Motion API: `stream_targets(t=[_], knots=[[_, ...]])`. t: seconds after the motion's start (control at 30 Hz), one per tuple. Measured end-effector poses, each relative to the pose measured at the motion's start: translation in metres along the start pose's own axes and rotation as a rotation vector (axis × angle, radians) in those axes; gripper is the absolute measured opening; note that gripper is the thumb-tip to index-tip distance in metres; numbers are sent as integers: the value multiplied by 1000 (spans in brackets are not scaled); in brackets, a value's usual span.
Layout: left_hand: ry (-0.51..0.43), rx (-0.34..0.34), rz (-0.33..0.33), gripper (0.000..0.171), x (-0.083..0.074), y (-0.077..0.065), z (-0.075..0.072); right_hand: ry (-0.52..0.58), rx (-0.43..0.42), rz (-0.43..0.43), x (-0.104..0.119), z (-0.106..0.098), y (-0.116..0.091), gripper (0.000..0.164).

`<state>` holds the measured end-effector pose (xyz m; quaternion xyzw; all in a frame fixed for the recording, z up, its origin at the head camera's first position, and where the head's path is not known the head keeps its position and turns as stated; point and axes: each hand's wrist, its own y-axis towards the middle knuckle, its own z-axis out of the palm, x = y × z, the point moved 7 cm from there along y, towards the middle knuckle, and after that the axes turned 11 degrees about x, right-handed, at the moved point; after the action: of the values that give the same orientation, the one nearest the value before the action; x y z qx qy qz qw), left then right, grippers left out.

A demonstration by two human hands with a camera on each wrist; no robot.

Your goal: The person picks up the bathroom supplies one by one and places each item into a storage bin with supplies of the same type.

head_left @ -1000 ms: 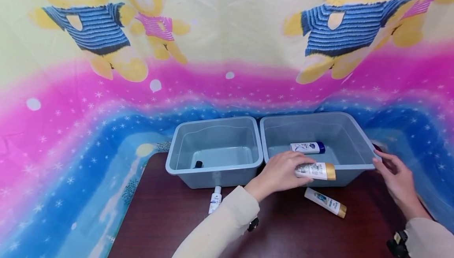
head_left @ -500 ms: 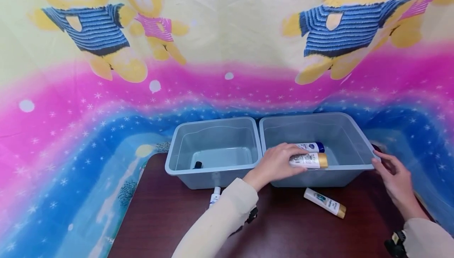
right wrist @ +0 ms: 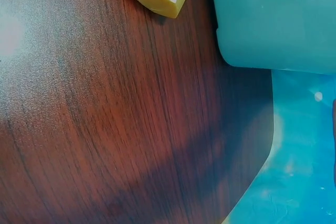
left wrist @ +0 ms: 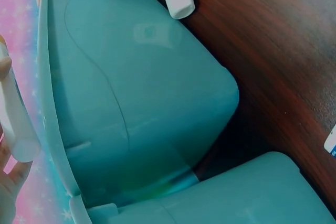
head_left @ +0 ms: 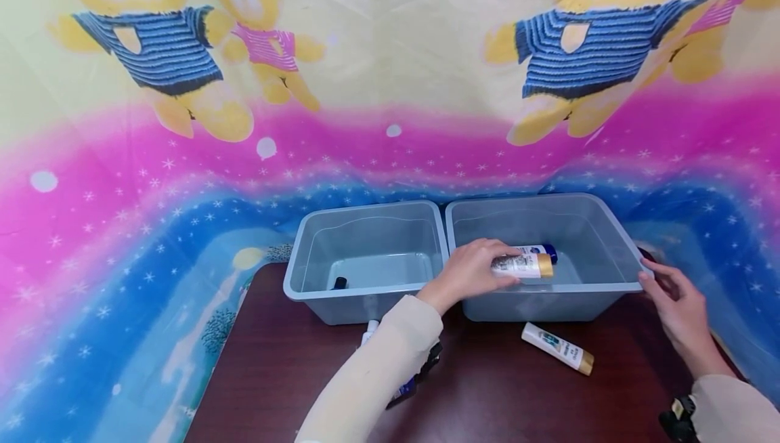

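My left hand [head_left: 463, 272] grips a white bottle with a gold cap [head_left: 514, 266] by its base end, just over the front rim of the right grey bin [head_left: 524, 306]. The same bottle [left wrist: 17, 114] shows at the left edge of the left wrist view. Inside that bin lies a white bottle with a dark blue cap [head_left: 550, 254], partly covered by the held one. At the bin's right front corner, my right hand [head_left: 682, 304] holds the rim between thumb and fingers. Another white bottle with a gold cap [head_left: 557, 348] lies on the table before the bin.
Beside it stands the left grey bin [head_left: 365, 304], with a small black item [head_left: 340, 283] inside. A small white bottle [head_left: 370, 329] and a dark blue item [head_left: 402, 389] are partly hidden by the left sleeve. The brown table [head_left: 487, 389] meets a printed cloth [head_left: 390, 118] behind.
My left hand has carried the gold-capped bottle up and slightly left, from in front of the right bin to over its rim. The right hand has stayed at the bin's corner.
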<state>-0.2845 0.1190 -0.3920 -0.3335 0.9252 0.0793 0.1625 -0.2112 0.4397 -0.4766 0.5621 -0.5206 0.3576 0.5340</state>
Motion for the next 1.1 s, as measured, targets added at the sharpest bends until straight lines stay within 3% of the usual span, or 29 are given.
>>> stream_targets(t=[0.2,0.43,0.87,1.1], knots=[[-10,24,-5,53,8,6,1,-41,-9,17,0,-1,0,39],[-26,41,-12,52,15,11,2,66,-19,4,2,1,0,37],[-61,103,-42,47,30,21,9,88,-18,15,1,1,-2,37],[-53,158,-76,47,39,22,13,-6,-36,30,-2,1,-1,38]])
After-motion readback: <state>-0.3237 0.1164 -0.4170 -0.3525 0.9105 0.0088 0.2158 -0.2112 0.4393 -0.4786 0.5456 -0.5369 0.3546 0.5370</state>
